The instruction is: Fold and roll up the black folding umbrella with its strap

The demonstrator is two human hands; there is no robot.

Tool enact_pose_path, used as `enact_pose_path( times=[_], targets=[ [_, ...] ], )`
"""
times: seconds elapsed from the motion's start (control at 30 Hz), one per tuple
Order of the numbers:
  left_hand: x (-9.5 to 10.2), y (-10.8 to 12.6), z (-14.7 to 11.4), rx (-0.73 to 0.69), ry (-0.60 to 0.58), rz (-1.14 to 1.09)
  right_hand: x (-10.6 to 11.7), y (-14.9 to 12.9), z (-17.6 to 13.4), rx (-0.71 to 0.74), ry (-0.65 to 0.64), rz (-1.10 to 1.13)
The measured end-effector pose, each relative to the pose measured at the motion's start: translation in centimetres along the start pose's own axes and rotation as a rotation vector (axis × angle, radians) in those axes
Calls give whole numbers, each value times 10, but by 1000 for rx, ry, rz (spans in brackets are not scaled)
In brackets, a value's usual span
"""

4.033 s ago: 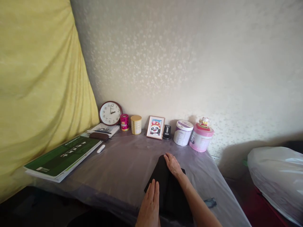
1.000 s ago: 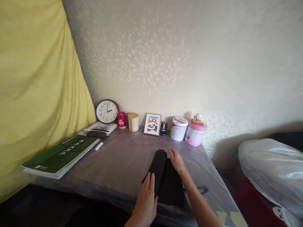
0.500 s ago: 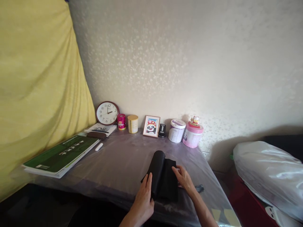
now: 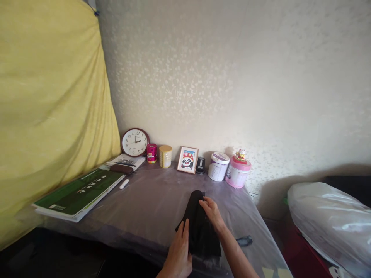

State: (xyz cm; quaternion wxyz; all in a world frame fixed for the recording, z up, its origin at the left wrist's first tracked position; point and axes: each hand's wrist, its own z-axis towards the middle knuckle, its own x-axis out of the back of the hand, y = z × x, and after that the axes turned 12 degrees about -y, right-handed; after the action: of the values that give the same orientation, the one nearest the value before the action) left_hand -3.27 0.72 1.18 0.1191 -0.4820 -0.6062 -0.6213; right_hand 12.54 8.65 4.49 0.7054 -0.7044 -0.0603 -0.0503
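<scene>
Black cloth partly doubled over, both hands on it

Soft matte-black rect. cloth (image 4: 199, 237) lies near the table's near edge, long side roughly 12 to 6 o'c. Far end looks rounded, as if doubled or rolled; near end at 5 o'c spreads wider and flatter. Progress, judged from that: lengthwise doubling prob. done in part; the loose lower R portion isn't gathered in, so more is prob. left. No. of layers: can't tell.

Person's R hand (image 4: 213, 212), at 1 o'c on the cloth, has fingertips pinched on its upper R edge. L hand (image 4: 180, 241), at 8 o'c, lies along the L side, fingers straight and together; thumb's hold unclear, so can't tell if it's clamped or just pressing.

Around the cloth: purplish-grey table w/ shiny clear plastic cover (image 4: 150, 208). At 3 o'c, beyond the R forearm, small dark-blue crumpled item (image 4: 244, 241), type unclear. At 10 o'c, slim white rounded stick (image 4: 124, 183), then flat green-covered book (image 4: 81, 191). Near 11, round brown-rimmed wall clock (image 4: 135, 142); abt. 12, wood-framed panda picture (image 4: 188, 159); at 1, pink-lidded round plastic tub (image 4: 238, 173).
</scene>
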Motion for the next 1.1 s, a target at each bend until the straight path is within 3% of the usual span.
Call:
enact_pose_path(
  times=[0.13,0.33,0.53,0.73,0.9,1.0,1.1],
  targets=[
    [0,-2,4,-5,-6,26,-22,3,18,-65,15,-82],
    [6,-2,3,-3,-43,103,-34,5,28,-166,3,-233],
    [-4,-25,6,-42,-47,105,-41,7,35,-209,-96,-343],
    [-10,-30,3,-2,204,74,-48,-2,32,-148,-248,-535],
    [9,-16,9,-149,33,9,-52,-14,25,-14,-289,-662],
    [9,-14,13,-103,-17,-37,-51,-17,17,4,-299,-699],
    [3,-13,14,-73,-51,-29,-48,-19,3,123,-288,-768]
  ],
)
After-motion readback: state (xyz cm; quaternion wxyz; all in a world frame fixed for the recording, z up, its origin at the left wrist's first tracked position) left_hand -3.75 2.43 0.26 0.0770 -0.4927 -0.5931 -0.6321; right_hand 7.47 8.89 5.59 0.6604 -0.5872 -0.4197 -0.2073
